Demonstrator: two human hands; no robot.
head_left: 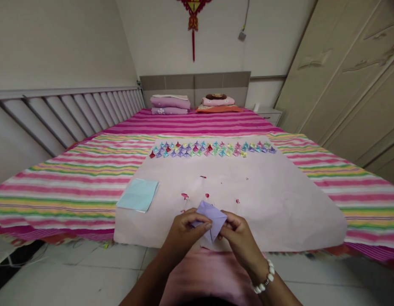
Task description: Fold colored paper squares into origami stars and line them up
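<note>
Between my two hands is a purple sheet of origami paper (212, 216), partly folded, with crease lines meeting near its middle. My left hand (187, 231) pinches its left side, the thumb lying across the front. At the right corner, the fingers and thumb of my right hand (237, 233) close on the paper's edge. The fingers behind the paper are hidden. Under and beyond my hands lies a large pale pink sheet (267, 199). A stack of light blue square paper (138, 194) sits on it to the left.
Rows of small folded paper pieces (190, 149) in many colours line the sheet's far edge. Red paper scraps (184, 196) lie scattered before my hands. The sheet rests on a striped bedspread (85, 170). Folded bedding (170, 102) stands by the headboard (221, 81); a railing (88, 108) runs left.
</note>
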